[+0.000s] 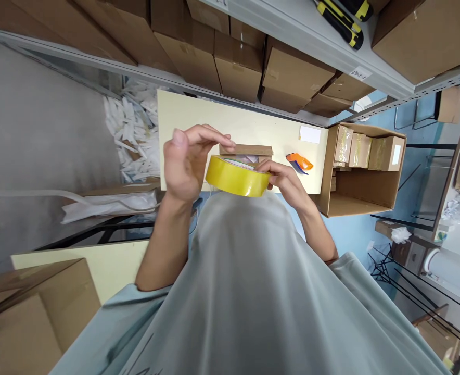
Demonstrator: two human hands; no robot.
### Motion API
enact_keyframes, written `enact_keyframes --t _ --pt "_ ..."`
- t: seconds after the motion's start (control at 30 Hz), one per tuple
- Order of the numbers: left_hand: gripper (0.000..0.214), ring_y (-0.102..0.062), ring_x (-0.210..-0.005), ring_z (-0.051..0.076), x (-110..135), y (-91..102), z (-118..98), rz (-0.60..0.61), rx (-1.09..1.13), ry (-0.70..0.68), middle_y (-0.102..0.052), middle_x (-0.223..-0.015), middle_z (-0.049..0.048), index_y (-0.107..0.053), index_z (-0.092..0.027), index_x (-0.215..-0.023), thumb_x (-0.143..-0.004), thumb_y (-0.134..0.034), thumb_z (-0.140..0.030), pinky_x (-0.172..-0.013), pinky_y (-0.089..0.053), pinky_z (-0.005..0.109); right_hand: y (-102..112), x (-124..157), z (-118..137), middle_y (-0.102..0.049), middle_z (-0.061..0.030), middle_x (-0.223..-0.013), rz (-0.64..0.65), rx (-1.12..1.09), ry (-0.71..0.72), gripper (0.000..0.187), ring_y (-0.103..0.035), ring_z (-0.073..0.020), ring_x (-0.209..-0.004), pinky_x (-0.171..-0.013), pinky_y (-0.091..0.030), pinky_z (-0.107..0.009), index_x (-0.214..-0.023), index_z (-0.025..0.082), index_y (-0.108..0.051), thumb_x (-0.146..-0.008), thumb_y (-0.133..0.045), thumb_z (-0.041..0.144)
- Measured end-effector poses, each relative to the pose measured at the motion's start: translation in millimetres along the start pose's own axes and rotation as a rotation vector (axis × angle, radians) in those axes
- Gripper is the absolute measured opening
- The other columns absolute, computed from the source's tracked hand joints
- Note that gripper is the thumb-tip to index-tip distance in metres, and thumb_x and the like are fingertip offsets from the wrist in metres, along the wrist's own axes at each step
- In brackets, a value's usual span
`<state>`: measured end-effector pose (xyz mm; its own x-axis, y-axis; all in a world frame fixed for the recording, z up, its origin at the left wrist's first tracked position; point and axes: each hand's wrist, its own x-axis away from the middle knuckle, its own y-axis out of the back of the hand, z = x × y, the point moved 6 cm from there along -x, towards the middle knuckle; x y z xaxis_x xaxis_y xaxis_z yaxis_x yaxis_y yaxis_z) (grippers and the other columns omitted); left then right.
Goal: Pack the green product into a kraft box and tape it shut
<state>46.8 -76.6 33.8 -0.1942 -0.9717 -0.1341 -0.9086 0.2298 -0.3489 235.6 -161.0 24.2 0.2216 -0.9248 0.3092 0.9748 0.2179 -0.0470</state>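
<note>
A roll of yellow packing tape (238, 178) is held up in front of my chest, its shiny outer face toward me. The fingers of my right hand (286, 182) close on the roll's right side. To the left of the roll, my left hand (187, 164) is raised with thumb up and fingers stretched over toward it, gripping nothing that I can see. Behind the roll, a small cardboard box (246, 150) lies on the pale table (191, 112), partly hidden by the tape and my hands.
An orange and blue tape cutter (300, 162) and a white label (309, 134) lie on the table. At right stands an open carton (365, 195) with several small boxes. Shelves (292, 31) with cartons overhang the far edge. White scraps (130, 130) are heaped at left.
</note>
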Motion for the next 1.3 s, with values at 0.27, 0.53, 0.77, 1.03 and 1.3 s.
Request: enact_keyframes --t 0.27,0.53,0.77,1.03,1.3 --pt "0.082 -0.052 -0.051 0.020 11 -0.9 41 -0.055 0.165 0.327 -0.048 -0.052 0.0039 -0.062 -0.026 -0.059 -0.107 -0.048 -0.091 -0.055 -0.049 0.038 -10 2 3 -0.064 -0.0019 -0.092 0.053 -0.050 -0.033 0.041 -0.056 -0.0186 -0.081 -0.073 -0.050 -0.032 -0.092 0.024 -0.066 -0.093 -0.074 0.064" --pt "0.090 -0.050 -0.050 0.017 12 2.9 20 0.070 -0.044 0.160 -0.061 -0.055 0.0078 -0.076 -0.019 -0.066 -0.106 -0.047 -0.095 -0.051 -0.031 0.039 -7 7 14 -0.047 0.0045 -0.072 -0.032 0.269 -0.040 0.030 -0.038 -0.0163 -0.068 -0.064 -0.034 -0.031 -0.104 0.024 -0.075 -0.095 -0.075 0.052" --pt "0.085 -0.048 -0.048 0.015 12 3.0 5 0.017 -0.101 0.110 -0.061 -0.054 0.0061 -0.079 -0.018 -0.065 -0.108 -0.053 -0.087 -0.050 -0.029 0.040 -9 9 22 -0.068 -0.0010 -0.099 0.010 0.273 0.035 0.032 -0.049 -0.0157 -0.075 -0.074 -0.046 -0.033 -0.118 0.023 -0.073 -0.090 -0.069 0.038" --pt "0.081 -0.050 -0.049 0.016 16 1.0 0 0.009 -0.152 0.100 -0.063 -0.054 0.0063 -0.079 -0.019 -0.065 -0.109 -0.055 -0.083 -0.052 -0.031 0.039 -15 11 20 -0.066 -0.0001 -0.104 0.015 0.318 0.003 0.036 -0.050 -0.0156 -0.078 -0.075 -0.046 -0.033 -0.115 0.024 -0.068 -0.084 -0.080 0.040" --pt "0.085 -0.060 -0.055 0.018 15 2.2 -6 0.004 -0.114 0.121 -0.072 -0.063 0.0098 -0.085 -0.018 -0.072 -0.111 -0.050 -0.084 -0.053 -0.035 0.038 -11 8 12 -0.067 -0.0022 -0.106 0.082 0.150 0.029 0.033 -0.050 -0.0177 -0.081 -0.078 -0.047 -0.036 -0.110 0.025 -0.067 -0.086 -0.075 0.045"
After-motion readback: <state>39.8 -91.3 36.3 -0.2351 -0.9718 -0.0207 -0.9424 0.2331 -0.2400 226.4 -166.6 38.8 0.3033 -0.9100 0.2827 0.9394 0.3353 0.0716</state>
